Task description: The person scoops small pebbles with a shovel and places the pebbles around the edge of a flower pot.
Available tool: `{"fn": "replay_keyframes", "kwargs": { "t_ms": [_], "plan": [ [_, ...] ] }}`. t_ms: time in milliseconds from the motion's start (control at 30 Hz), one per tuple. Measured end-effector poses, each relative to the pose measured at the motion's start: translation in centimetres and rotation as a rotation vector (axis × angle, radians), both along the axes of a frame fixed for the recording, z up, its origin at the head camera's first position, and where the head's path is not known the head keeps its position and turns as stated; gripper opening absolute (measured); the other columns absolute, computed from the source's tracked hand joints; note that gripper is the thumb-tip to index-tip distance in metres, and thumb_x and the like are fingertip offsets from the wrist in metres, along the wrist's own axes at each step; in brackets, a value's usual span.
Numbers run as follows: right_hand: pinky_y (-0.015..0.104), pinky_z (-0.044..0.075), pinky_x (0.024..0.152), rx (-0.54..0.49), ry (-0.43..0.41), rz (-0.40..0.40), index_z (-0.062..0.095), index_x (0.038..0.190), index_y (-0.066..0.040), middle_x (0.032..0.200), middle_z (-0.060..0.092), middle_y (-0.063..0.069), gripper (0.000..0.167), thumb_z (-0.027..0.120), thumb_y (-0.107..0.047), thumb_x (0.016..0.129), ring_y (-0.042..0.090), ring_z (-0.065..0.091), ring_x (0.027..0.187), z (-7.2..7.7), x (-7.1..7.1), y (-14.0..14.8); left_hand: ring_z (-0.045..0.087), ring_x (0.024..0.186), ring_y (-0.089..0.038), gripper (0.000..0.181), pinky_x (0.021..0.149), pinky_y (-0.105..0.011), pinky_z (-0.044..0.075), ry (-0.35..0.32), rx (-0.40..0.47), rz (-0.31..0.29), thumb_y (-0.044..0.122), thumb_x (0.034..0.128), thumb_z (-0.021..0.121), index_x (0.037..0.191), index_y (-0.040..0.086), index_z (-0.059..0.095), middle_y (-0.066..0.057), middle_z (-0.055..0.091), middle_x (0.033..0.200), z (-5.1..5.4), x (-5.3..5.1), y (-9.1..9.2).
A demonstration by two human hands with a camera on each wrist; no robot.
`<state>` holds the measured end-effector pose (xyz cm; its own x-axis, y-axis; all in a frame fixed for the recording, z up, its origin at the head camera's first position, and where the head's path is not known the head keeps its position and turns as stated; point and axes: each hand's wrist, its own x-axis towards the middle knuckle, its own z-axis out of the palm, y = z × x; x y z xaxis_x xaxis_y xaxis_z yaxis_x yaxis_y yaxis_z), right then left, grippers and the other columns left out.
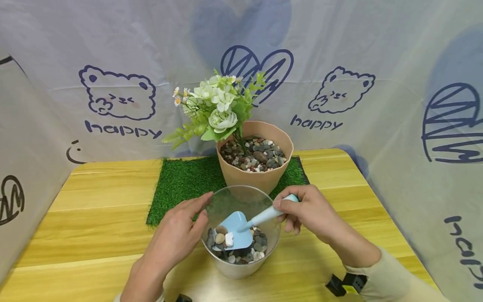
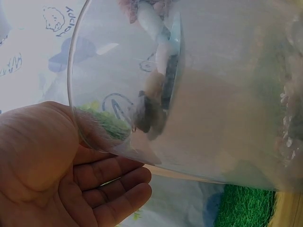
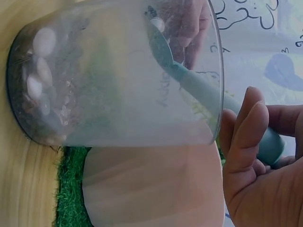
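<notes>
A clear, tapered plastic container [image 1: 241, 270] stands on the table with pebbles [image 1: 260, 243] in its bottom. My right hand [image 1: 307, 209] grips the handle of a light-blue toy shovel [image 1: 264, 216] at the container's right rim. The shovel's blade is inside the container, above the bottom pebbles in both wrist views, and carries several stones [image 1: 220, 239], one of them white. My left hand [image 1: 177, 230] rests against the container's left side near the rim. In the left wrist view, its lower fingers [image 2: 116, 203] extend loosely alongside the clear wall.
Behind the container, a peach-coloured pot [image 1: 249, 178] holds pebbles and white-green artificial flowers [image 1: 222, 105]. It stands on a green artificial-grass mat [image 1: 185, 180]. The wooden table [image 1: 94, 209] is bordered by printed cloth [image 1: 181, 37] at the back and sides.
</notes>
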<state>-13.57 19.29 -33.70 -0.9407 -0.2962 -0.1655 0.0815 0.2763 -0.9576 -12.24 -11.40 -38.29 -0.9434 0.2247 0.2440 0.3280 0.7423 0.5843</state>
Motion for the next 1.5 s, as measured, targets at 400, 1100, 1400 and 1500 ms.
{"fn": "replay_keyframes", "kwargs": {
  "t_ms": [400,1100,1400,1500],
  "plan": [
    [0.027,0.053,0.045,-0.059,-0.01,0.019,0.069,0.11,0.013,0.076,0.071,0.012,0.027,0.067,-0.011,0.101,0.012,0.064,0.05,-0.1,0.4,0.2,0.062,0.134,-0.034,0.046,0.109,-0.057,0.053,-0.006,0.005,-0.003,0.02,0.1063,0.057,0.152,0.019,0.059,-0.009,0.066,0.145,0.0,0.0,0.0],
    [0.024,0.049,0.043,-0.114,-0.028,-0.058,0.071,0.103,0.004,0.069,0.071,0.004,0.02,0.064,-0.014,0.104,0.01,0.059,0.047,-0.1,-0.1,2.4,0.064,0.132,-0.033,0.045,0.106,-0.056,0.055,-0.003,0.003,-0.002,0.019,0.1061,0.057,0.151,0.019,0.06,-0.008,0.067,0.144,-0.1,0.0,0.0],
    [0.022,0.047,0.039,-0.216,0.113,-0.167,0.077,0.089,-0.007,0.064,0.071,0.002,0.021,0.063,-0.009,0.104,0.008,0.058,0.043,3.0,-0.7,4.8,0.065,0.13,-0.032,0.045,0.106,-0.055,0.056,0.003,0.004,0.002,0.021,0.1054,0.059,0.151,0.02,0.06,-0.009,0.067,0.144,-0.1,0.0,0.1],
    [0.021,0.045,0.038,-0.283,0.16,-0.216,0.078,0.088,-0.006,0.063,0.071,0.003,0.021,0.064,-0.008,0.104,0.008,0.057,0.041,4.3,-1.4,5.9,0.068,0.124,-0.029,0.046,0.101,-0.053,0.058,0.01,0.003,0.005,0.02,0.105,0.059,0.151,0.019,0.06,-0.009,0.067,0.144,-0.1,-0.1,0.1]
  ]
}}
